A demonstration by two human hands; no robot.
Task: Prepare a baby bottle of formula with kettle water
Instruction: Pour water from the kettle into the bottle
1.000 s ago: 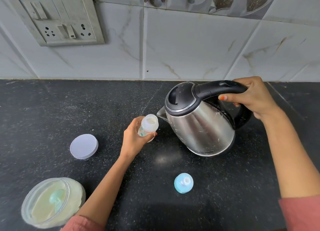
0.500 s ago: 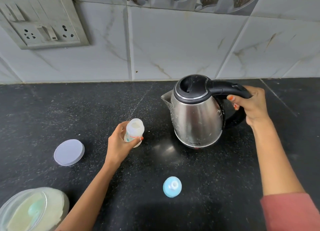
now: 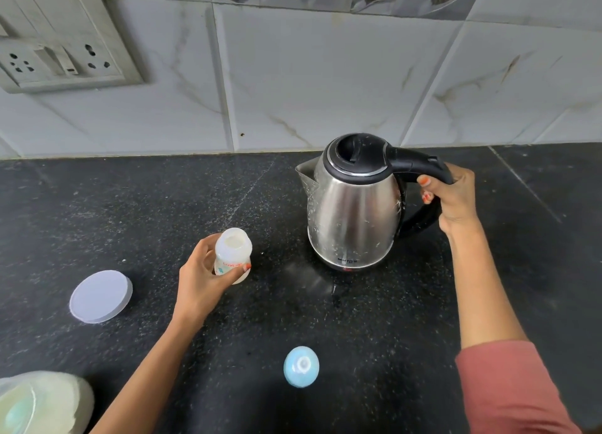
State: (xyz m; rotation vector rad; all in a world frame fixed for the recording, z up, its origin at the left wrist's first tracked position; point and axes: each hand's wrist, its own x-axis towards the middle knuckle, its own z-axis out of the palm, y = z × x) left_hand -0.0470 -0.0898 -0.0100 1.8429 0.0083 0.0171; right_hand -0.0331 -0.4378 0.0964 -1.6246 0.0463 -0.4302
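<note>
Bottle: I see the baby bottle (image 3: pixel 233 254) upright on the black counter (image 3: pixel 130 212), left of the kettle and apart from it. Its mouth is open, and something pale shows inside; I cannot tell whether that is powder or liquid, nor how full it is.
Left hand: my left hand (image 3: pixel 202 277) is wrapped round the bottle's body, thumb across the printed front.
Kettle: the steel kettle (image 3: pixel 353 212) stands upright with its black lid closed and its spout pointing left towards the bottle. What it contains is hidden.
Right hand: my right hand (image 3: pixel 452 199) grasps the black handle (image 3: pixel 420 166), fingers curled under the top bar.
Tub: a clear tub (image 3: pixel 65 397) of pale powder sits at the bottom left corner, with a greenish scoop (image 3: pixel 18 414) inside.
Loose lid: a round grey lid (image 3: pixel 101 296) lies flat left of the bottle, well apart from it.
Blue cap: a pale blue teat cap (image 3: pixel 301 366) lies near me between my forearms.
Behind: a tiled wall (image 3: pixel 325 75) and a switchboard (image 3: pixel 58 42) at upper left.
Hard to read: the tub is cut by the frame edge. I cannot tell if the kettle's base rests fully on the counter.
</note>
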